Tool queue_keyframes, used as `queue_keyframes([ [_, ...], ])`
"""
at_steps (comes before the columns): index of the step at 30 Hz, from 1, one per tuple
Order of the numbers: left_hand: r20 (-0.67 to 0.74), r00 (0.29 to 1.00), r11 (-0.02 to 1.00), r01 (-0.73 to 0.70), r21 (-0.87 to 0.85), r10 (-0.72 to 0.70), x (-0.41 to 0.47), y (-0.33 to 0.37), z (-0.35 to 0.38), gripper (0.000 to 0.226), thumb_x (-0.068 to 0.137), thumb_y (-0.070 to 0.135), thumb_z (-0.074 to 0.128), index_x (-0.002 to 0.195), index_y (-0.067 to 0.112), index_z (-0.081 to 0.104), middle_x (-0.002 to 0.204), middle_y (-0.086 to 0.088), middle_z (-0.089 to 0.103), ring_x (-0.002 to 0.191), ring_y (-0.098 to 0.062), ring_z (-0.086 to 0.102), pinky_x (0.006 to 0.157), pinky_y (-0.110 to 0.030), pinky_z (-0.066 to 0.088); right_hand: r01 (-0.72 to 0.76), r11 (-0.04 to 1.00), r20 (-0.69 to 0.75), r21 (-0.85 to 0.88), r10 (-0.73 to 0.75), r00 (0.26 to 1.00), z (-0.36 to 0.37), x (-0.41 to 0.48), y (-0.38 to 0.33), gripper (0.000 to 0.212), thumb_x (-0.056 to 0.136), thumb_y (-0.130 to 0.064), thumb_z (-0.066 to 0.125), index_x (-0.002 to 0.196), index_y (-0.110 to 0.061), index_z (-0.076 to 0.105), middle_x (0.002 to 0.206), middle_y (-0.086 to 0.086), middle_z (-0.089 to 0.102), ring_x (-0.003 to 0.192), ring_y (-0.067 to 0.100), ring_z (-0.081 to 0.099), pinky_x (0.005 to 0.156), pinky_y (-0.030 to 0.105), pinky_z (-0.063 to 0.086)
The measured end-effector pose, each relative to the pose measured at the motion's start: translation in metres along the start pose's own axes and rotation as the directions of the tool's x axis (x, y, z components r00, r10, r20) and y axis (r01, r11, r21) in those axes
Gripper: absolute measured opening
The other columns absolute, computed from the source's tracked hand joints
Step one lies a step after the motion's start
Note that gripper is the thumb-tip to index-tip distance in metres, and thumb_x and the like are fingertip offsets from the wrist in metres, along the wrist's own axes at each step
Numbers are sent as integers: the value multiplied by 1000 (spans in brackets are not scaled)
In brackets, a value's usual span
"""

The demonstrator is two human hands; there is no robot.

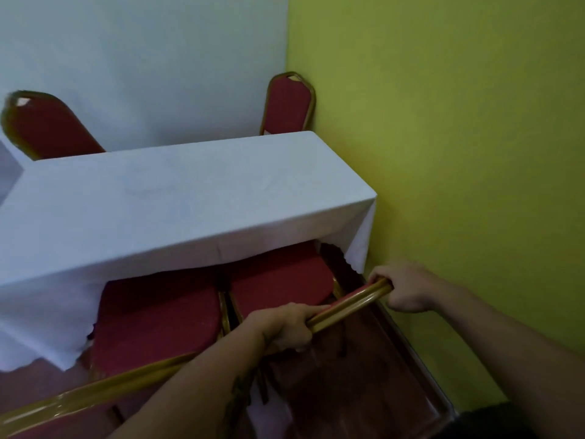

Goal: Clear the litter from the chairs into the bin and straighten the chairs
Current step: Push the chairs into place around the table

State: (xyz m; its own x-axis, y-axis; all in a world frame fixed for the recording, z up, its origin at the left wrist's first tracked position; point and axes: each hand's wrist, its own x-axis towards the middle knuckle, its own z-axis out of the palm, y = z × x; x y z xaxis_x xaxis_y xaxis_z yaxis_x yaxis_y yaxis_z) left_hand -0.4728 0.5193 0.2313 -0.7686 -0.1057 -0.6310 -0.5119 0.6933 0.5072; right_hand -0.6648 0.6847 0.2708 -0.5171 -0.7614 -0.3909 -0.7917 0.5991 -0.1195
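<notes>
Two red-cushioned chairs with gold frames stand side by side, their seats partly tucked under a table draped in a white cloth (190, 198). My left hand (285, 327) and my right hand (408, 288) both grip the gold top rail of the right chair's backrest (345, 307). The right chair's seat (281, 277) lies just beyond my hands. The left chair's seat (158, 318) is beside it, with its gold backrest rail (95, 391) running along the bottom left. I see no litter on either seat.
Two more red chairs stand behind the table, one at the left (47, 125) and one at the right (289, 104), against a white wall. A yellow-green wall (459, 137) closes the right side. The floor (380, 375) is dark red-brown.
</notes>
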Motion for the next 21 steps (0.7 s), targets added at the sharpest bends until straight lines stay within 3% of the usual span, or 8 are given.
queue_keyframes([
  [1, -4, 1000, 1000, 7, -7, -7, -1, 1, -1, 100, 77, -1, 61, 150, 55, 21, 138, -11, 52, 117, -35, 57, 78, -35, 49, -7, 997, -32, -74, 4, 999, 0, 4, -1, 48, 62, -29, 55, 107, -40, 65, 99, -11, 60, 97, 18, 55, 96, 41, 42],
  [3, -10, 1000, 1000, 13, 0, -13, -2, 5, -2, 99, 77, -1, 60, 151, 53, 21, 135, -11, 53, 113, -33, 58, 78, -36, 51, 9, 983, -95, -181, -27, 995, 1, 9, -4, 37, 64, -28, 59, 101, -35, 65, 96, -9, 62, 89, 17, 54, 82, 34, 44],
  [6, -15, 999, 999, 44, 3, -44, -1, 17, 3, 95, 78, 3, 58, 150, 53, 22, 127, -10, 56, 106, -31, 61, 81, -40, 57, 83, 973, -91, -216, -105, 990, 0, 10, 4, 29, 66, -25, 59, 94, -31, 66, 93, -7, 62, 84, 15, 53, 63, 28, 40],
  [11, 2, 998, 998, 65, -9, -65, 11, 39, 11, 89, 79, 9, 57, 149, 54, 23, 124, -9, 57, 102, -32, 63, 84, -43, 59, 104, 958, -78, -267, -129, 989, -7, 0, 29, 21, 68, -25, 59, 89, -28, 63, 88, -6, 59, 77, 15, 50, 52, 25, 30],
  [15, -40, 995, 995, 89, -44, -91, 18, 41, 10, 85, 79, 8, 51, 148, 52, 28, 131, -9, 55, 111, -33, 59, 86, -40, 55, 109, 957, -83, -269, -136, 987, -11, 6, 32, 16, 70, -25, 60, 86, -27, 60, 87, -5, 59, 77, 18, 51, 57, 27, 35],
  [19, -88, 986, 985, 133, -108, -143, 17, 28, 4, 76, 83, 6, 45, 147, 46, 36, 115, -1, 58, 95, -24, 62, 71, -33, 55, 109, 972, -115, -209, -135, 984, -14, 14, 19, 19, 71, -23, 61, 89, -28, 60, 86, -6, 56, 82, 21, 55, 67, 31, 46],
  [21, -120, 979, 981, 150, -125, -165, 13, 18, 1, 73, 82, 4, 44, 145, 43, 42, 108, -1, 61, 91, -23, 63, 71, -32, 55, 126, 974, -120, -190, -150, 981, -14, 18, 9, 19, 72, -21, 62, 89, -27, 59, 86, -6, 54, 82, 20, 54, 69, 33, 47],
])
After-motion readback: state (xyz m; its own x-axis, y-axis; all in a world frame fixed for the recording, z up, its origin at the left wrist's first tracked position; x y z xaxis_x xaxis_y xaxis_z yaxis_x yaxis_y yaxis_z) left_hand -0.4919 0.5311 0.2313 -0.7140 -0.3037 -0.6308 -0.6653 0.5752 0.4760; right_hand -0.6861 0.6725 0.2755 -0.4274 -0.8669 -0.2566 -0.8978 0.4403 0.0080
